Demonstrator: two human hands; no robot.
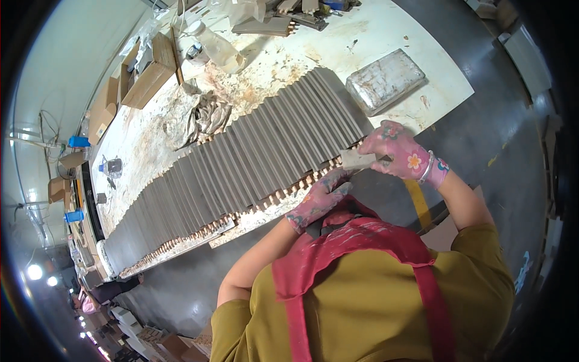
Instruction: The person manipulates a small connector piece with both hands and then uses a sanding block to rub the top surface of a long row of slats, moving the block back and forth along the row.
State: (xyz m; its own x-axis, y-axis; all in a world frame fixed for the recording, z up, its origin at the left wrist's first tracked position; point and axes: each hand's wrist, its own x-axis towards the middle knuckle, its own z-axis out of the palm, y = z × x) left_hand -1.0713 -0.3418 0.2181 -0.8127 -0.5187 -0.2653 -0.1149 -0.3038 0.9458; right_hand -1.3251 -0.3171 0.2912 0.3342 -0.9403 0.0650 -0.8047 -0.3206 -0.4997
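Note:
A long row of grey flat panels (pixel 241 160) lies overlapped across the table, with pale wooden dowels (pixel 278 196) sticking out along the near edge. My right hand (pixel 398 151), in a pink flowered glove, pinches a small flat grey-beige piece (pixel 357 159) at the right end of the row. Whether that piece is a folded cloth or an abrasive sheet I cannot make out. My left hand (pixel 319 198), gloved alike, is at the dowelled edge just left of it. Its thumb and fingers are apart, and I see nothing held in it.
A scuffed metal block (pixel 386 81) sits beyond the row's right end on the white table (pixel 443 78). Behind the row are a crumpled rag (pixel 208 117), a clear bottle (pixel 220 51), a cardboard box (pixel 151 72) and more stacked panels (pixel 265 26). Another person (pixel 90 301) is far left.

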